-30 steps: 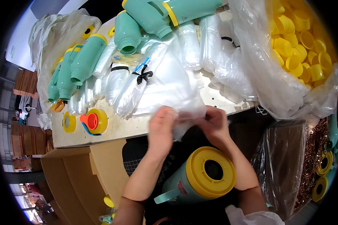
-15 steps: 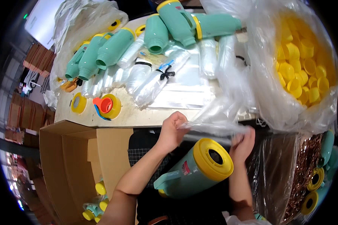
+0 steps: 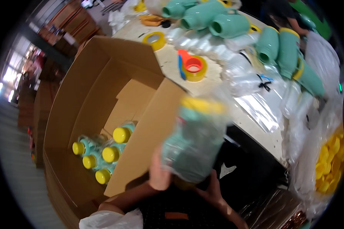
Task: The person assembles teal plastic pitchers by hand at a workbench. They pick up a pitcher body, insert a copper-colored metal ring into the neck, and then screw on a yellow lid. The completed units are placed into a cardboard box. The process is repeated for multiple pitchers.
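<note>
My left hand (image 3: 159,173) is nearest to me, and its fingers grasp the left side of a mint-green flask (image 3: 195,147). My right hand (image 3: 213,191) is at the lower right of this flask; some of its fingers are hidden, so I cannot tell if they grasp too. The flask is in front of my body, inside a clear plastic bag (image 3: 168,152), tilted, with its yellow band at the far end. It looks blurred.

At my left stands an open cardboard carton (image 3: 74,114). In it I see five yellow caps (image 3: 111,154) on bagged flasks. At the right, a big clear sack (image 3: 300,152) contains many yellow pieces (image 3: 328,168).

Farther is the pale table (image 3: 263,143). On it, an orange-red holder (image 3: 184,57) is against a yellow tape roll (image 3: 199,76), and another tape roll (image 3: 156,45) lies to the left of them. Flat clear bags (image 3: 260,112) lie more to the right, just beside tied bundles of plastic (image 3: 242,84). Behind these, several green flasks (image 3: 235,27) are lying. At the far right, another person (image 3: 281,15) is partly visible.
</note>
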{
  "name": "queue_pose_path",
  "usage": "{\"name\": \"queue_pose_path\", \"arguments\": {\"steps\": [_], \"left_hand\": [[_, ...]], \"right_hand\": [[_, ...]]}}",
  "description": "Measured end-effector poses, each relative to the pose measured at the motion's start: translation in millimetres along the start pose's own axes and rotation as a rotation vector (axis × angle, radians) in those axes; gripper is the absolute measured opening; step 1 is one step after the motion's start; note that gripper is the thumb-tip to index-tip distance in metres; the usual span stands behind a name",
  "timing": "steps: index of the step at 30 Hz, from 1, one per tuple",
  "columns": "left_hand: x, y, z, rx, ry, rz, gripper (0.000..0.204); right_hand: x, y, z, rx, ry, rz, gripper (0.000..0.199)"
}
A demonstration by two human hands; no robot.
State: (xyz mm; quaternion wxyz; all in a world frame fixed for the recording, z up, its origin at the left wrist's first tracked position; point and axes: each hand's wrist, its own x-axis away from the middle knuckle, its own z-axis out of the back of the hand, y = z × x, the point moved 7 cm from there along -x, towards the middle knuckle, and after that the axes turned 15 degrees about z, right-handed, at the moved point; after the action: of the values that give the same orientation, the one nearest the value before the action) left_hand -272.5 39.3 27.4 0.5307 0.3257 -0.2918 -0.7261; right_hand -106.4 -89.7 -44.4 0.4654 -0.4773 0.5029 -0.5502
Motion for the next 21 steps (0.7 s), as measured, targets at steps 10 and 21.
{"name": "queue_pose_path", "arguments": {"steps": [10, 21], "left_hand": [[-208, -251, 122, 0.777, -0.317, 1.069, 0.026], [-199, -385, -11, 0.403, -0.376, 1.296, 0.022]], "right_hand": [[-125, -110, -101, -0.280, -0.514, 0.446, 0.072], [-242, -86, 147, 0.574, 0.472, 0.339, 0.016]]}}
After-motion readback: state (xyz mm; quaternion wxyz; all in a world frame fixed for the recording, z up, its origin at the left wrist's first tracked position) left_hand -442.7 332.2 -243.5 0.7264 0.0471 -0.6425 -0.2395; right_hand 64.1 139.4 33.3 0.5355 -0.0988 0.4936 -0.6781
